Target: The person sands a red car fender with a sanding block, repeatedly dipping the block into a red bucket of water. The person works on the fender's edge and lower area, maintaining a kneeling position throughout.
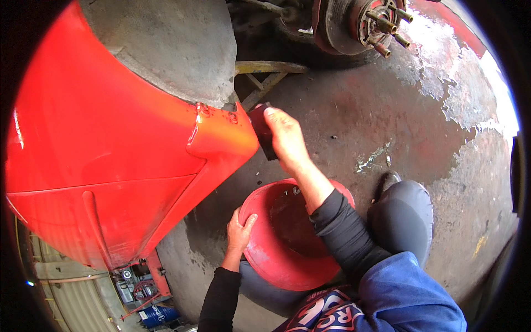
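Note:
My right hand (286,138) is closed on a dark, flat rectangular pad (262,130); its exact kind is hard to make out. The pad is up against the lower corner of a glossy red car body panel (133,133), or very close to it. Dark specks and small raised spots show along the panel's upper edge near that corner. Below, my left hand (239,232) grips the left rim of a red plastic basin (265,260). The basin rests at my lap, partly covered by my right forearm, with a little dark content and a few pale bits inside.
Above the hands is a wheel hub with long studs (381,25), its wheel off. A yellowish metal stand (268,72) is under the car. My bent knee (402,218) is at the right. Loose debris lies on the stained floor (354,122). A blue drum (159,315) stands lower left.

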`<act>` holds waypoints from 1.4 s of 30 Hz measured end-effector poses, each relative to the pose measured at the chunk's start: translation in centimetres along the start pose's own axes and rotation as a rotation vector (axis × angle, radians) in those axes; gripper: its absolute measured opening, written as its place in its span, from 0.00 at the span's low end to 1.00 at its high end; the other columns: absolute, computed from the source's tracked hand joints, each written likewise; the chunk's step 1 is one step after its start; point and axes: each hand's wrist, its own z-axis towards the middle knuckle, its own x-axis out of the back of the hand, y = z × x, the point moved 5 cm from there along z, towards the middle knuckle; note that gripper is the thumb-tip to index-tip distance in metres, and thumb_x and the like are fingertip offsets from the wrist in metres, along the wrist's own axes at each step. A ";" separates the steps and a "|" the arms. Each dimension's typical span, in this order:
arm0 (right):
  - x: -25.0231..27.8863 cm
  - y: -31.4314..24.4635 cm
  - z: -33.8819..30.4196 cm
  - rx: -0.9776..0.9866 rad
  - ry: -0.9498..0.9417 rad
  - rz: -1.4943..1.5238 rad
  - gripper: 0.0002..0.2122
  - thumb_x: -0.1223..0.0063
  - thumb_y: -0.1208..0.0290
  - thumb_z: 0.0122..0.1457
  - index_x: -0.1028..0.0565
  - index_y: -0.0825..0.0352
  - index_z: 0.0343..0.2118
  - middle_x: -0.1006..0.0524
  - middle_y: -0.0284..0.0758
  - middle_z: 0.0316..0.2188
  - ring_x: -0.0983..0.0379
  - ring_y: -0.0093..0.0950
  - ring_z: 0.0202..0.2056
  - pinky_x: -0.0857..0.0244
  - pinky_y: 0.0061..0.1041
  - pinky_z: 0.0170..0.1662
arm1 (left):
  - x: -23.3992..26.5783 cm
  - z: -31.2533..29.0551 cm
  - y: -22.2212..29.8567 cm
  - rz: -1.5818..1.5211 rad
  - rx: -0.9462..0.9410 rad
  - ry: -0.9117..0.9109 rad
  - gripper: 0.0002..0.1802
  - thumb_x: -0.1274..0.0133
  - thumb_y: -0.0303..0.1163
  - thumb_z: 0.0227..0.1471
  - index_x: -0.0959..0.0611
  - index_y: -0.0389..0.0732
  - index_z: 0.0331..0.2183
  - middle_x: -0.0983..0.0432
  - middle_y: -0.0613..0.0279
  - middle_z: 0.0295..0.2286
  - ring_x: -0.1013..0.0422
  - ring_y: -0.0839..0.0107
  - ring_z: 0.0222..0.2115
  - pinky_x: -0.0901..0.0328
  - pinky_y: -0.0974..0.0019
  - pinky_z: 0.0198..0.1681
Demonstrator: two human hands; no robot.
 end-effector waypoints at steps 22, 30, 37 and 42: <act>-3.6 -4.5 -4.0 0.556 -0.087 -0.815 0.18 0.55 0.85 0.50 0.23 0.69 0.44 0.22 0.42 0.46 0.29 0.41 0.50 0.36 0.34 0.56 | -0.1 0.2 0.4 -0.054 -0.012 0.011 0.29 0.36 0.40 0.48 0.24 0.35 0.49 0.22 0.45 0.43 0.25 0.55 0.44 0.32 0.58 0.48; -3.8 -4.2 -4.4 0.515 -0.136 -0.828 0.21 0.56 0.89 0.48 0.23 0.68 0.45 0.23 0.41 0.46 0.29 0.40 0.51 0.35 0.35 0.56 | -0.2 0.4 0.5 -0.085 0.000 0.009 0.30 0.36 0.39 0.48 0.25 0.36 0.50 0.22 0.47 0.43 0.25 0.56 0.43 0.32 0.59 0.48; -2.1 -4.2 0.0 0.358 -0.143 -0.774 0.12 0.55 0.79 0.56 0.22 0.70 0.41 0.21 0.44 0.43 0.25 0.41 0.46 0.32 0.31 0.52 | -0.1 0.3 0.1 -0.049 -0.012 0.027 0.29 0.36 0.38 0.48 0.25 0.36 0.50 0.22 0.48 0.42 0.25 0.58 0.43 0.32 0.59 0.48; 1.4 -3.4 0.6 -0.317 -0.010 0.060 0.08 0.48 0.68 0.63 0.26 0.66 0.41 0.21 0.33 0.31 0.25 0.23 0.28 0.30 0.25 0.33 | -0.1 0.0 -0.4 -0.079 0.021 0.040 0.29 0.36 0.38 0.48 0.25 0.36 0.50 0.22 0.49 0.43 0.25 0.60 0.43 0.32 0.60 0.48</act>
